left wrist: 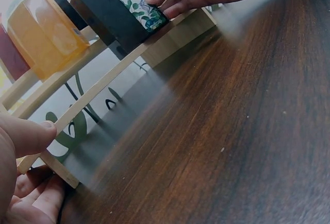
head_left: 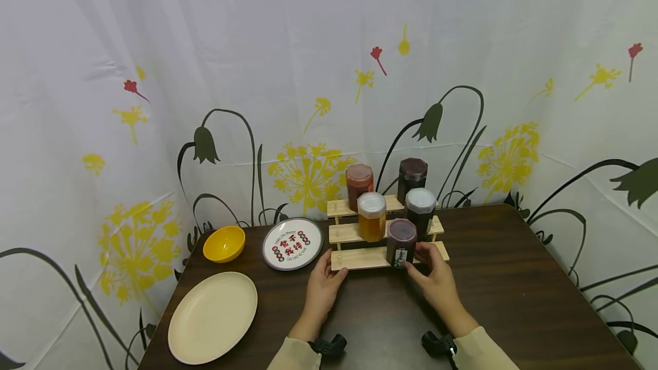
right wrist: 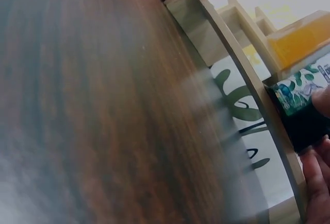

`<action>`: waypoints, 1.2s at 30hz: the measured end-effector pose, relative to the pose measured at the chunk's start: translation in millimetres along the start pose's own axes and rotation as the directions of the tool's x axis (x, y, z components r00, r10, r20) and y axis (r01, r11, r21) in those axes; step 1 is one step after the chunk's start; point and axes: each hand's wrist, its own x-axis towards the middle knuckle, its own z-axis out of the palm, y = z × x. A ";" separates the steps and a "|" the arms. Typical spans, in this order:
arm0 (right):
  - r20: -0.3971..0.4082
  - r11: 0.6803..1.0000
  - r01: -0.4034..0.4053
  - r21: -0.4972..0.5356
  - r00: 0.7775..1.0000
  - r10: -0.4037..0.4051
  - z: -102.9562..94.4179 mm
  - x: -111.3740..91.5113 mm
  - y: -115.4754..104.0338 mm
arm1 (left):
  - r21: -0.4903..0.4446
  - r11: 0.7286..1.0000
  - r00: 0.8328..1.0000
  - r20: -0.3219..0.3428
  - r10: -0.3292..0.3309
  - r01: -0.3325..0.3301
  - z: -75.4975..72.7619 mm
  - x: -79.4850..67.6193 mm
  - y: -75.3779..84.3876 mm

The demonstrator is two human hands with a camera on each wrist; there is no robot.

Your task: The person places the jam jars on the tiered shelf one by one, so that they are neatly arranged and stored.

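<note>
A three-step wooden display stand point(head_left: 354, 258) holds several lidded jars. My left hand point(head_left: 323, 287) grips the left end of its lowest step, thumb point(left wrist: 31, 134) on top and fingers underneath. On that step, right of the middle, stands a dark jar point(head_left: 401, 242) with a purplish lid and a leaf-patterned label point(left wrist: 139, 7). My right hand point(head_left: 437, 281) holds this jar at its lower right, thumb against the label side and fingers by the step's edge. An amber jar point(head_left: 372, 218) and a dark jar with a pale lid point(head_left: 420, 210) occupy the middle step.
On the top step are a reddish jar point(head_left: 358, 187) and a black jar point(head_left: 412, 179). Left of the stand lie a white plate with red characters point(head_left: 293, 244), a yellow bowl point(head_left: 224, 244) and a large cream plate point(head_left: 213, 318). A flowered curtain point(head_left: 329, 73) hangs behind the dark wooden table point(head_left: 514, 290).
</note>
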 end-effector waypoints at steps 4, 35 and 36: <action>0.001 1.000 -0.002 0.025 1.000 0.002 -0.7 0.6 1.0 | -0.001 1.000 1.000 -0.004 -0.007 0.007 0.3 0.4 0.2; 0.050 0.741 -0.150 0.655 0.987 0.155 -11.6 2.8 9.8 | 0.152 0.988 0.968 -0.244 0.058 -0.020 1.6 -4.5 -0.4; 0.054 0.712 -0.155 0.685 0.985 0.163 -13.5 2.0 9.2 | 0.136 0.991 0.955 -0.290 0.055 -0.016 2.5 -6.7 1.0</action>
